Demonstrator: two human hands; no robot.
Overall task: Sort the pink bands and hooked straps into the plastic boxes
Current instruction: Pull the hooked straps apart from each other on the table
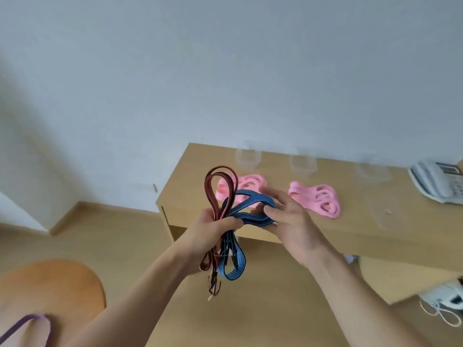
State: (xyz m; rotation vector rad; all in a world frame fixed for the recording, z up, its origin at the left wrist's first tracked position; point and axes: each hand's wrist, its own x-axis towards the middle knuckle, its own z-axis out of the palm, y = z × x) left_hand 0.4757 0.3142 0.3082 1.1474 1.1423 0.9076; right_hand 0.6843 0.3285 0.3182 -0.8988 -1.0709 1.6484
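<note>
The left hand (213, 229) is closed round the gathered middle of the hooked straps (231, 264) and holds them in the air before the near left corner of the desk (195, 186). The red strap (220, 186) loops up above the fist. The metal hooks (215, 286) dangle below it. The right hand (290, 221) pinches the loop of the blue strap (253, 206) between thumb and fingers.

We judge the step in hand to be parting the blue from the red. To do it well, we would keep the left grip firm on the red, draw the blue loop out sideways and slowly, and watch that no hook snags a neighbouring strand. We would fold the strap compactly before lowering it.

Two heaps of pink bands (318, 199) lie on the desk beyond the hands, a little apart from each other. Behind them three clear plastic boxes (303, 164) stand in a row along the wall. We can make out nothing inside them, though they are transparent and blurred. A telephone (438, 181) sits at the desk's right end.
</note>
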